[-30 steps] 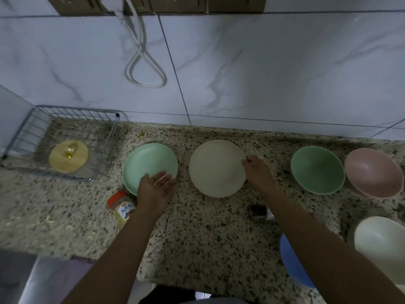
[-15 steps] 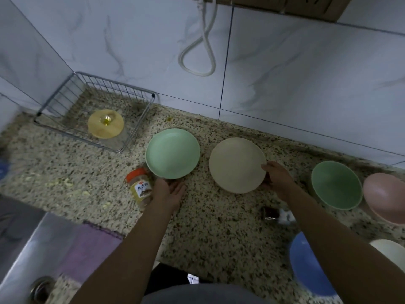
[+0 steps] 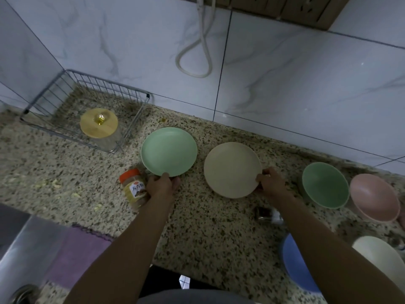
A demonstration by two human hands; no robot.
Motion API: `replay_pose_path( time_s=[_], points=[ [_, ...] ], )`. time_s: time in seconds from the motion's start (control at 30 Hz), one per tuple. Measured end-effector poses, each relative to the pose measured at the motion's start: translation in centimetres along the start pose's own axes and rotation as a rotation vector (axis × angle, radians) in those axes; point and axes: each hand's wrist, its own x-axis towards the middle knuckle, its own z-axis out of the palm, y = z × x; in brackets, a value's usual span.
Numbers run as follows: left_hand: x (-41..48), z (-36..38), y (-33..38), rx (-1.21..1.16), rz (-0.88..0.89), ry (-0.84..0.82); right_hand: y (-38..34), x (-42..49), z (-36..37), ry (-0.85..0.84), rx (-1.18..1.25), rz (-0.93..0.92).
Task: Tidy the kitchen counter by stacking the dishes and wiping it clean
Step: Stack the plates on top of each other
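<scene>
A green plate point(image 3: 168, 150) and a beige plate point(image 3: 231, 168) lie side by side on the speckled counter point(image 3: 208, 233). My left hand point(image 3: 161, 185) grips the near rim of the green plate, thumb on top. My right hand point(image 3: 270, 183) pinches the beige plate's right rim. To the right stand a green bowl point(image 3: 325, 184) and a pink bowl point(image 3: 373, 197). A blue dish point(image 3: 294, 266) and a cream bowl point(image 3: 380, 260) sit at the near right, partly hidden by my right arm.
A small orange-lidded jar point(image 3: 133, 187) stands just left of my left hand. A wire basket point(image 3: 140, 110) at the back left holds a glass jar with a wooden lid point(image 3: 99, 122). A purple cloth point(image 3: 76, 253) lies by the steel sink point(image 3: 19, 249). Crumbs point(image 3: 52, 183) dot the left counter.
My left hand moved from flat near the green plate to gripping its near rim. My right hand closed on the beige plate's edge. The view turned left, showing the sink and cloth.
</scene>
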Motion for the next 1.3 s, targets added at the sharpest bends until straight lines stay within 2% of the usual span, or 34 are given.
replay_pose_path(
  time_s=[0.17, 0.33, 0.47, 0.67, 0.83, 0.97, 1.17, 1.3],
  points=[
    [-1.0, -0.8, -0.4, 0.211, 0.125, -0.128, 0.0, -1.5, 0.1, -0.145, 0.182, -0.001],
    [-2.3, -1.0, -1.1, 0.511, 0.233, -0.307, 0.4, -1.7, -0.1, -0.166, 0.321, 0.022],
    [-3.3, -0.1, -1.9, 0.625, 0.251, -0.402, 0.3, -1.8, -0.2, -0.179, 0.406, 0.081],
    [-3.9, 1.4, -3.4, 0.747, 0.278, -0.495, 0.5, -1.4, 0.0, -0.181, 0.296, 0.062],
    [-2.9, 1.9, -4.6, 0.918, 0.531, -0.447, 0.9, -1.8, 0.6, -0.173, 0.204, 0.039],
    [-2.4, 1.8, -5.0, 1.018, 0.628, -0.427, 1.2, -1.6, 0.7, -0.171, 0.17, -0.007],
    [-2.6, 1.4, -4.3, 0.984, 0.566, -0.466, 0.9, -2.0, 0.3, -0.189, 0.112, -0.086],
    [-4.2, 1.1, -2.8, 0.71, 0.334, -0.54, 0.7, -2.7, -0.4, -0.269, 0.108, -0.118]
  ],
)
